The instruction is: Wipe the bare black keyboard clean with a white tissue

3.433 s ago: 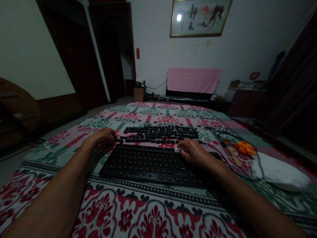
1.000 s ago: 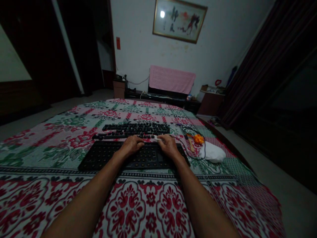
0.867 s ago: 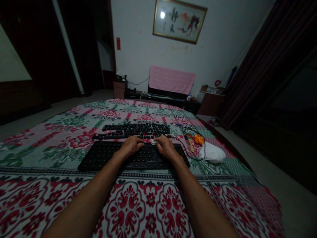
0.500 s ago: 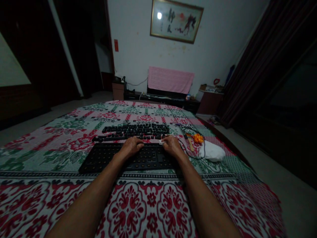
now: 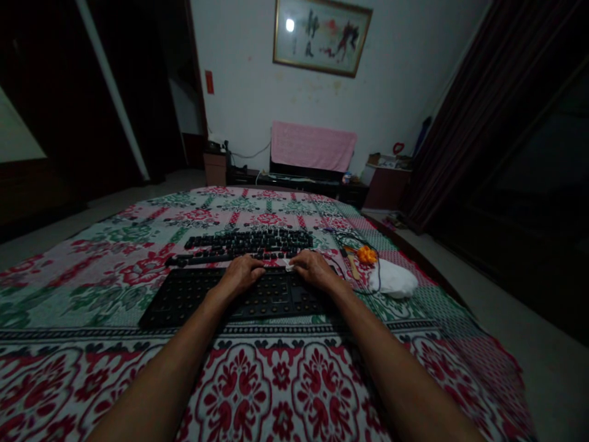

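I have the black keyboard base (image 5: pixel 270 299) near me on the patterned cloth (image 5: pixel 281 376), the right hand (image 5: pixel 315 267) pinching a white scrap (image 5: pixel 289 266) at its far edge; whether the left hand (image 5: pixel 242 274), resting there too, grips, I cannot tell. Loose keycaps (image 5: pixel 252 240) lie just beyond, and the far wall's framed picture (image 5: pixel 338 44) bears characters (image 5: pixel 311 23) too small for me to read.

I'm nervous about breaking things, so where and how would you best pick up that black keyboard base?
Probably by both short ends, coming from left and right: the black keyboard base is long and lies flat, so that should keep it level. Loose keys sit just beyond its far edge; the right forearm partly hides its right end.
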### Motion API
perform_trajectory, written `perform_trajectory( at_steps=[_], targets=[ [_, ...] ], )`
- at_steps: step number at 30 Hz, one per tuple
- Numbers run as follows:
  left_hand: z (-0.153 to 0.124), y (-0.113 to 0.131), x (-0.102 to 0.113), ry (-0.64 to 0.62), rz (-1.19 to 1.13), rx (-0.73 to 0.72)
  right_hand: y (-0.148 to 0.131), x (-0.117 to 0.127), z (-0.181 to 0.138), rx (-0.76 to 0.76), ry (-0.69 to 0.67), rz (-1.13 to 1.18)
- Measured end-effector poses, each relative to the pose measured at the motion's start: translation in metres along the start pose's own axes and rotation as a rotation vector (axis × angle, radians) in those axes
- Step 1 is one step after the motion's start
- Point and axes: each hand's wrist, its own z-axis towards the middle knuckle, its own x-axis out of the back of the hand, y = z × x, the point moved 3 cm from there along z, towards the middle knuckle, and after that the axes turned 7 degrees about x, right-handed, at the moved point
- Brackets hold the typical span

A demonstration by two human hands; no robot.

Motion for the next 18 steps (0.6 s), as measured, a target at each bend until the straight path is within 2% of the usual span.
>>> perform_trajectory(
  at_steps=[6,13,18],
  targets=[
    [0.0,0.0,0.0,-0.012,0.009,-0.021,0.009,0.005,-0.01,0.008,0.057,0.011],
    [0.001,0.001,0.001,-0.004,0.042,-0.021,0.019,0.019,-0.018,-0.06,0.003,0.117],
    [0.002,0.0,0.0,-0.005,0.041,-0.01,0.008,0.011,-0.011,0.01,0.148,0.152]
  ],
)
